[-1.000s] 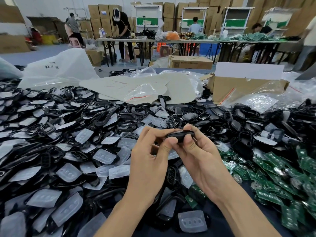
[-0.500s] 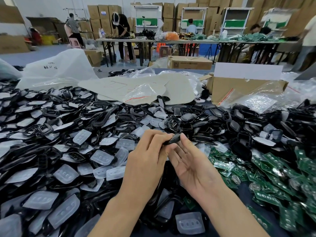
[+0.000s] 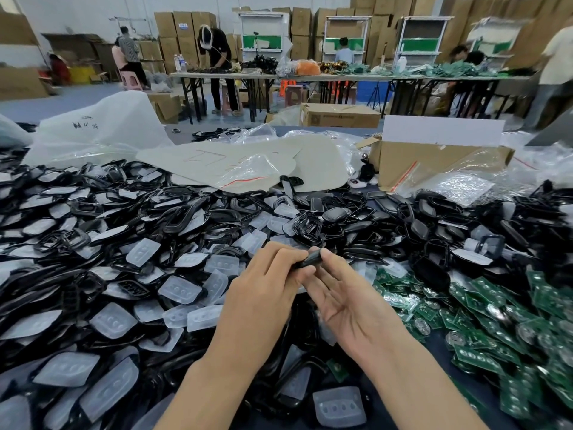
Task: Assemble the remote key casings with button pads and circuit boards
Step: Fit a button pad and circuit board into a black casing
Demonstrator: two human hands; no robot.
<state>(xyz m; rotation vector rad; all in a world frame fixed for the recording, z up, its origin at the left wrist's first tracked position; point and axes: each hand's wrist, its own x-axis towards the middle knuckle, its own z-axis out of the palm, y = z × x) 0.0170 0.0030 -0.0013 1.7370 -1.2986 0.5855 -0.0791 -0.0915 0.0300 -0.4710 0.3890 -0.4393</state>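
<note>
Pinching the key casing [image 3: 310,259] in the left grip [image 3: 263,293], squeeze its seam evenly using the straight-fingered right grip [image 3: 350,305] alongside

Only two bare hands and two bare forearms show of the person. The left hand [image 3: 263,302] shows its back, smooth, with rounded knuckles and long, slim fingers [image 3: 279,256]. The right hand [image 3: 350,305], just right of the left hand, shows its palm, lined with creases, and equally slender fingers [image 3: 336,266]. Below the left hand the left forearm [image 3: 217,383] is lean and uncovered down to the lower edge; the right forearm [image 3: 412,386], to the right of it, is likewise uncovered. Whether sleeves are worn higher up cannot be told
</note>
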